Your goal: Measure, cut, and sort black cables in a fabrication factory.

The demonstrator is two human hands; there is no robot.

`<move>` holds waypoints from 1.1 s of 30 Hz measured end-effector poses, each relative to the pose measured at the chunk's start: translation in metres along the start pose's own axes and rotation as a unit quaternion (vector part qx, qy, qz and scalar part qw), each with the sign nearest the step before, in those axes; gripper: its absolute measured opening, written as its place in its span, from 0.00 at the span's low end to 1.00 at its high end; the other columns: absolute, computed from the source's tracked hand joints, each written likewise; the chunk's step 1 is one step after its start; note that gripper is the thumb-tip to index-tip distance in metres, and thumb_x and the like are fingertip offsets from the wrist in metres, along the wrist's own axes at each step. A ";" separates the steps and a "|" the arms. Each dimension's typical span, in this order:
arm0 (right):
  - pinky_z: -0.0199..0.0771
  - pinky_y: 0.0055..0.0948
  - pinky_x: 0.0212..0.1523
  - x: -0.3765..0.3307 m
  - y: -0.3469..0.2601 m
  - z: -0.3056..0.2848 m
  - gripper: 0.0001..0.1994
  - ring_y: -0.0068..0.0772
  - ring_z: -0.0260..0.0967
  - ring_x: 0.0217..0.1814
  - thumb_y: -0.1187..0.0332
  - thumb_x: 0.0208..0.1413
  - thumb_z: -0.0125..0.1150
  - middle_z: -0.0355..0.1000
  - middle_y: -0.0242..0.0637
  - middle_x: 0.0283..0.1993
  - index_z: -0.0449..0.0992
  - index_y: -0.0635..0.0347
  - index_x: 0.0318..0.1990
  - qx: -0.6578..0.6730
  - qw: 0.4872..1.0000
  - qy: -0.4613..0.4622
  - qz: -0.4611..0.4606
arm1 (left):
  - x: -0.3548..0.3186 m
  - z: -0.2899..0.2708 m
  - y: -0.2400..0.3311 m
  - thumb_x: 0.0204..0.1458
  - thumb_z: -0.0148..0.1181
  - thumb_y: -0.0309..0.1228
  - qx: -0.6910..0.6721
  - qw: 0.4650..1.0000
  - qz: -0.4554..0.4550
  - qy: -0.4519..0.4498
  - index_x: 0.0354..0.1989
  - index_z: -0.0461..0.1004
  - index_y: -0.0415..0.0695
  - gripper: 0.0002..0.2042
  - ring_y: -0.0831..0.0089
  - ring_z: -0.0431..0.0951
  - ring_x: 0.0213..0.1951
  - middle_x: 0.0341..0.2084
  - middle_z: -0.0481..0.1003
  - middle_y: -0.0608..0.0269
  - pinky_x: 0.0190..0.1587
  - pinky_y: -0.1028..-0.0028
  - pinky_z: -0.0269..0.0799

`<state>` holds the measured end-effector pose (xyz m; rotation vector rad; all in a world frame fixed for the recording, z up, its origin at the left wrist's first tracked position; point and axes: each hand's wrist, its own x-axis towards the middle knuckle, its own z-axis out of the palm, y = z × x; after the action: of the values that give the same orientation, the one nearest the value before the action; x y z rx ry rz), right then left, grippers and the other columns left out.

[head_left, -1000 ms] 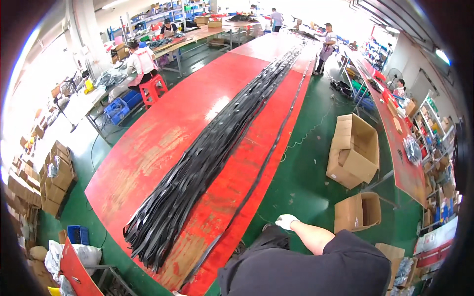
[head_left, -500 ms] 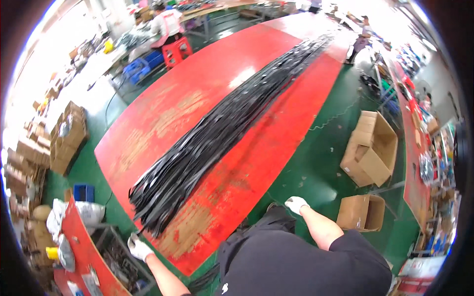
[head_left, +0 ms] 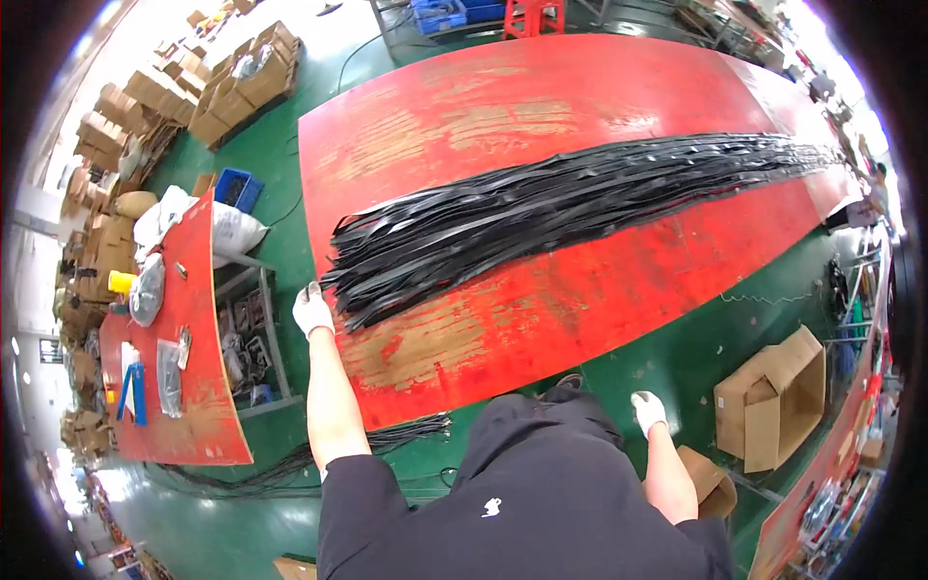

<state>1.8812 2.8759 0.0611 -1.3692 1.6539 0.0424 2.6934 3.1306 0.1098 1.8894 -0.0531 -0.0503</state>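
A long bundle of flat black strips (head_left: 541,208) lies lengthwise on the big red table (head_left: 425,358), its uneven ends at the table's left side. My left hand (head_left: 312,309), in a white glove, is at that left edge, right beside the strip ends. Its fingers are curled together; whether a strip end is between them is too small to make out. My right hand (head_left: 649,412), also white-gloved, hangs over the green floor off the table's near edge. Its fingers are curled in, and nothing shows in them.
A smaller red table (head_left: 184,387) with bags and a blue tool (head_left: 133,391) stands at left. More dark strips (head_left: 280,474) lie on the floor between the tables. Open cardboard boxes (head_left: 773,396) stand at right. Stacked cartons (head_left: 242,92) and a blue crate (head_left: 238,188) are far left.
My view has swung to the left, so the table and bundle now run more across it. My left hand has come up beside the strip ends. My right hand stays off the table.
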 end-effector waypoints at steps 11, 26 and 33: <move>0.73 0.39 0.65 -0.027 0.045 -0.039 0.23 0.46 0.76 0.64 0.52 0.65 0.60 0.81 0.46 0.58 0.81 0.59 0.58 -0.014 0.995 0.055 0.081 | -0.035 0.070 0.023 0.58 0.65 0.51 0.391 0.916 -0.082 0.039 0.50 0.86 0.44 0.24 0.47 0.85 0.45 0.47 0.84 0.45 0.51 0.51 0.79; 0.75 0.43 0.63 -0.003 0.208 -0.096 0.25 0.50 0.77 0.63 0.51 0.62 0.62 0.80 0.51 0.58 0.82 0.61 0.57 0.158 0.931 0.155 0.290 | -0.538 0.509 0.129 0.57 0.68 0.31 0.231 0.792 0.450 -0.342 0.56 0.77 0.43 0.18 0.48 0.70 0.65 0.62 0.70 0.48 0.66 0.53 0.67; 0.77 0.43 0.59 0.075 0.307 -0.226 0.22 0.50 0.81 0.57 0.52 0.61 0.64 0.83 0.50 0.53 0.85 0.62 0.51 0.322 0.860 0.205 0.337 | -0.688 0.681 0.203 0.58 0.68 0.35 0.308 0.722 0.451 -0.425 0.57 0.77 0.43 0.20 0.49 0.71 0.64 0.60 0.72 0.46 0.67 0.56 0.69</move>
<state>1.5082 2.8081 -0.0230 -0.2567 2.1672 -0.3904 1.9624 2.4645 0.0945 2.1148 -1.8080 -0.2514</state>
